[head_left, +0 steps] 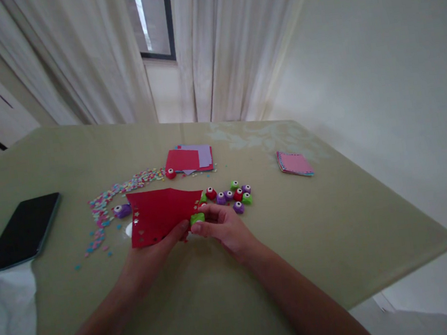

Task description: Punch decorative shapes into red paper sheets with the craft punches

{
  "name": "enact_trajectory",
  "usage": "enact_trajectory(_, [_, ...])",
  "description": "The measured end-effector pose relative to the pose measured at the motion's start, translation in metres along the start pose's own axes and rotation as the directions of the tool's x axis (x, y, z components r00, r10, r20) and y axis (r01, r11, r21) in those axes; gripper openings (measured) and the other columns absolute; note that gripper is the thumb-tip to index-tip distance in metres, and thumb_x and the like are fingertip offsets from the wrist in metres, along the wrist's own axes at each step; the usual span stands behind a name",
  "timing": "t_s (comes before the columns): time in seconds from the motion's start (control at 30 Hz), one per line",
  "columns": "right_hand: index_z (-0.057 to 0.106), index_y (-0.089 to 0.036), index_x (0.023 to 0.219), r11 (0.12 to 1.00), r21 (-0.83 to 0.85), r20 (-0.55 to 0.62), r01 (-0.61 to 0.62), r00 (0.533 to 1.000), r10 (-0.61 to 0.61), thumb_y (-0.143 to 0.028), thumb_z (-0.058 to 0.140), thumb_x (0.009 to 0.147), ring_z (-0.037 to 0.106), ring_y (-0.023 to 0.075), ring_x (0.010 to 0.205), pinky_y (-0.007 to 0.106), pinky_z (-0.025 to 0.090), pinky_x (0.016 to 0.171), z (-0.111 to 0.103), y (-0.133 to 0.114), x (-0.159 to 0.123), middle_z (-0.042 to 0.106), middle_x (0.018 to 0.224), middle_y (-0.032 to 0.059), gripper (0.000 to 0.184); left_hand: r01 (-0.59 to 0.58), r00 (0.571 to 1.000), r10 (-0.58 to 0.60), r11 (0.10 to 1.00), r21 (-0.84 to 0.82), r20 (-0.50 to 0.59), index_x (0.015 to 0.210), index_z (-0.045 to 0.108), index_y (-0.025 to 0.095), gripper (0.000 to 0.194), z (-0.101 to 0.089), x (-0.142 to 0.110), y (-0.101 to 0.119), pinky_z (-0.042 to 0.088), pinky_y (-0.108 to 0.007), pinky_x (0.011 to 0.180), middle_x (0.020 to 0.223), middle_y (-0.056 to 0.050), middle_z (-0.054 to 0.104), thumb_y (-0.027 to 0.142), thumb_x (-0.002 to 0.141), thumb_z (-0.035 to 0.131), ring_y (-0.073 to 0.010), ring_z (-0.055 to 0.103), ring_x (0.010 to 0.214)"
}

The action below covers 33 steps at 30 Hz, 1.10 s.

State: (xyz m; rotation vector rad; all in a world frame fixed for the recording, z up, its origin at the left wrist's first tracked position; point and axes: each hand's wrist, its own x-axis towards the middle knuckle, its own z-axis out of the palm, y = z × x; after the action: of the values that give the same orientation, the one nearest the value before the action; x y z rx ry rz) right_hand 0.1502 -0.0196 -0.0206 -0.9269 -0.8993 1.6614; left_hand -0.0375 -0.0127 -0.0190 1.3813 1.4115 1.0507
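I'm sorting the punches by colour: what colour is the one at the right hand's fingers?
Bright green, seen in the head view.

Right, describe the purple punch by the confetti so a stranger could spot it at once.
On the pale green table, follow the curved trail of confetti leftward. Inside its bend, just past the left edge of the held red sheet, lies the purple punch; the other purple punches cluster right of the sheet.

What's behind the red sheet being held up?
Beyond the red sheet's left edge, a purple eyed piece and part of something white show; at its right edge, a green piece. Anything directly behind its middle is covered.
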Motion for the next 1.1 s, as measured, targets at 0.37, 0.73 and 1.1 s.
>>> enact_trajectory(0.37, [0.082, -0.023, 0.090, 1.000, -0.014, -0.004, 0.005, 1.000, -0.005, -0.043, 0.102, 0.059, 0.074, 0.0217, 0.089, 0.038, 0.059, 0.091, 0.003, -0.001, -0.002, 0.081, 0.096, 0.0034, 0.042, -0.060, 0.998, 0.061, 0.997, 0.052, 0.000, 0.079, 0.075, 0.025, 0.030, 0.000, 0.000, 0.006, 0.060, -0.038, 0.075, 0.083, -0.004, 0.081, 0.054, 0.080, 0.079, -0.0280, 0.075, 0.077])
enact_trajectory(0.73, [0.084, -0.024, 0.091, 0.999, 0.035, 0.017, -0.002, 1.000, 0.002, -0.038, 0.102, 0.061, 0.072, 0.0186, 0.083, 0.037, 0.057, 0.092, 0.005, 0.001, -0.002, 0.080, 0.095, 0.0015, 0.037, -0.063, 0.996, 0.057, 0.994, 0.085, 0.064, 0.078, 0.076, 0.026, 0.032, 0.000, 0.001, -0.002, 0.058, -0.038, 0.071, 0.078, -0.004, 0.080, 0.057, 0.083, 0.074, -0.0273, 0.075, 0.074])
enact_trajectory(1.1, [0.082, -0.024, 0.088, 1.000, 0.009, -0.004, -0.013, 1.000, 0.013, -0.048, 0.100, 0.061, 0.068, 0.0189, 0.080, 0.035, 0.055, 0.081, 0.009, 0.001, -0.001, 0.077, 0.088, 0.0021, 0.040, -0.114, 0.992, 0.109, 0.991, 0.070, 0.070, 0.076, 0.074, 0.026, 0.033, -0.001, 0.000, 0.002, 0.058, -0.034, 0.064, 0.074, -0.003, 0.078, 0.058, 0.082, 0.075, -0.0253, 0.072, 0.068])
